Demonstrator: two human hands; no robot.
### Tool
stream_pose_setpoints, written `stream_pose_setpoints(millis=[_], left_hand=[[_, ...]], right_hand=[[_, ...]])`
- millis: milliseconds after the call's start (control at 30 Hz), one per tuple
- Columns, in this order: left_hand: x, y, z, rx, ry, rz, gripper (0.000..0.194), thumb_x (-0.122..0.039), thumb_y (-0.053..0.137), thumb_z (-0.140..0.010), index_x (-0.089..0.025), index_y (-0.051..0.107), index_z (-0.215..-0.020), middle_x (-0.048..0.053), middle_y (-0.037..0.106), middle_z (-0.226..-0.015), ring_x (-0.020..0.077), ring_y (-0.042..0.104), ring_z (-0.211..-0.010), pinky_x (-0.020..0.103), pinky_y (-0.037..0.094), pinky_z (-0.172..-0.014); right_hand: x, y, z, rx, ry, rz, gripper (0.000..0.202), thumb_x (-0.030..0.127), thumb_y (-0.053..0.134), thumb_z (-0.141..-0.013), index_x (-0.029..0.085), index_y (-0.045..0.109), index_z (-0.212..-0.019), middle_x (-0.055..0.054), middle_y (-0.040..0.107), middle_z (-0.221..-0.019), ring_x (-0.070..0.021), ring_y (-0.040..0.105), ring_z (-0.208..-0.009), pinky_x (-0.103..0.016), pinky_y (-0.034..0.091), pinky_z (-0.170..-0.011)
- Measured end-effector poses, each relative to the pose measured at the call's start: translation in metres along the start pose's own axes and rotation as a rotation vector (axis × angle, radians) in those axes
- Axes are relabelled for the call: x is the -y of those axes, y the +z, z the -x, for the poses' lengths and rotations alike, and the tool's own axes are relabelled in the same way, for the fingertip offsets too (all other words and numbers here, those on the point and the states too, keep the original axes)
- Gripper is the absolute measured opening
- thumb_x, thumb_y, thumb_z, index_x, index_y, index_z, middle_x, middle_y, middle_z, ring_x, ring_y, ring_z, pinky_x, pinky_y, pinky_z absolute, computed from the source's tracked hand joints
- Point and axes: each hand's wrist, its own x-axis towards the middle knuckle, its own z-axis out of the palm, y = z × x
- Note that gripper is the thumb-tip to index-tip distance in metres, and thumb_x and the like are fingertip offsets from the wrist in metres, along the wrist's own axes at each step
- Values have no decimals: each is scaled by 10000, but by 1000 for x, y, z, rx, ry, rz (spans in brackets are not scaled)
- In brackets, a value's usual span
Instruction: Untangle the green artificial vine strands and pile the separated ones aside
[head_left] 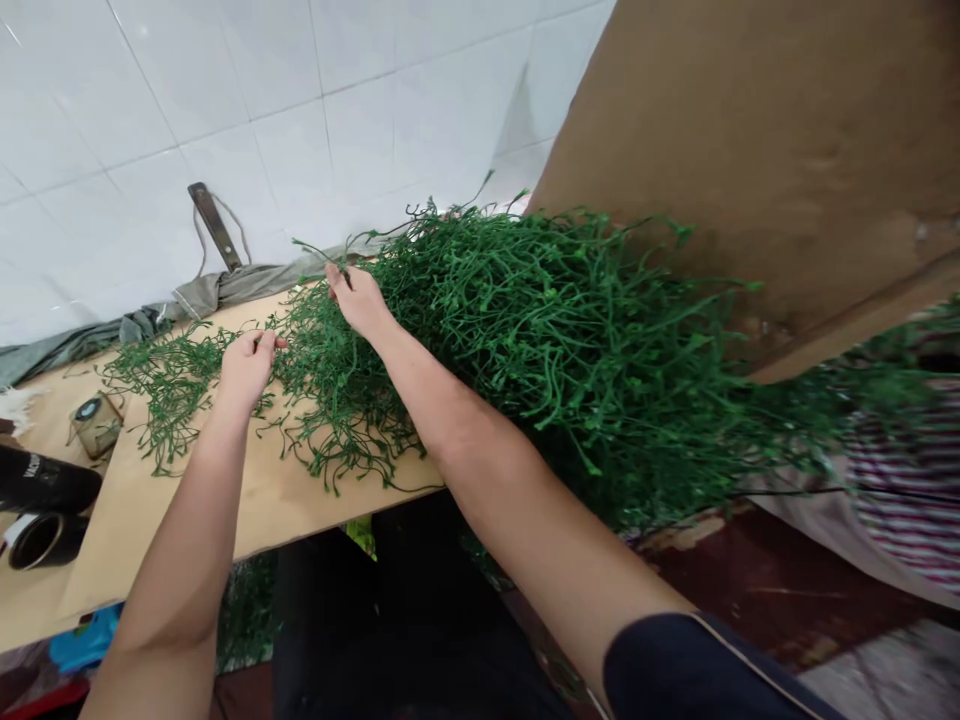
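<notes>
A large heap of thin green plastic-looking stems point(570, 320) with small branched tips covers the right part of the board. My right hand point(361, 300) is closed in a pinch at the heap's left edge, and a single green stem point(311, 248) sticks out past its fingertips. Lower and to the left, my left hand point(247, 368) has its fingers pressed together above the board. What those fingers hold, if anything, is hidden. A looser, smaller pile of green stems point(169, 405) lies to the left of that hand, on the pale board point(300, 510).
A brown cardboard sheet point(750, 150) stands behind the heap at right. On the left are a black flask point(49, 482), a dark cup point(45, 540) and a small tan object point(96, 425). Grey cloth point(225, 288) runs along the tiled wall, below a dark strip with cord point(215, 228).
</notes>
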Motion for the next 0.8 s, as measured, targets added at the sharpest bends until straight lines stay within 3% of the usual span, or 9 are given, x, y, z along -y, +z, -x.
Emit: stream_pose_setpoints(millis=[100,200,300,400,500,567,667,800], left_hand=[[17,15,-24,-59,-29,-214,231,-246,452,-833,-140,655,-804,-4,530,-586,120,451,-549,241,338,-560],[27,26,-38,-42,-134,-273,244,-236,465,-825,-125,664,-912,74,670,-811,179,587,-760,297,435,-749],[19,30,-37,-24,-143,-179,340,-224,505,-809,-105,607,-1111,150,654,-1137,211,603,-1020,319,428,-914],[-5,29,-27,11,-19,25,426,-319,458,-859,-134,526,-1237,138,584,-1273,186,570,-1100,301,436,-922],[-26,27,-18,190,115,41,386,-397,412,-881,-140,587,-1110,86,666,-1003,155,598,-879,271,455,-791],[-32,28,-15,253,161,-83,292,-337,408,-876,-136,619,-887,27,607,-725,130,538,-683,252,422,-693],[-32,31,-13,215,224,-249,278,-275,364,-873,-174,522,-667,-19,439,-556,124,427,-563,261,356,-620],[-30,30,0,182,298,-368,258,-265,343,-862,-204,419,-623,-21,403,-548,137,388,-553,276,321,-609]], right_hand=[[4,-8,8,-7,9,35,437,488,371,-907,185,459,-605,9,490,-575,-123,460,-590,-272,395,-701],[6,-17,11,-11,13,91,429,476,346,-920,184,470,-631,-1,503,-608,-129,467,-612,-269,383,-686],[5,-20,14,25,11,142,424,486,346,-918,183,491,-659,-5,499,-618,-134,467,-620,-263,373,-661],[3,-18,17,84,-9,151,418,531,409,-880,187,480,-655,3,478,-603,-128,440,-612,-255,356,-636],[2,-12,19,124,-29,37,458,602,422,-840,188,453,-646,19,458,-596,-108,408,-600,-239,339,-615],[1,-7,20,151,-20,-87,492,634,390,-833,185,438,-638,30,443,-587,-93,396,-587,-227,327,-599],[-1,-1,20,175,25,-206,528,658,379,-820,179,416,-599,41,422,-562,-75,371,-554,-220,298,-561],[-4,5,16,123,140,-200,544,630,391,-835,184,360,-526,47,352,-501,-69,319,-511,-228,256,-524]])
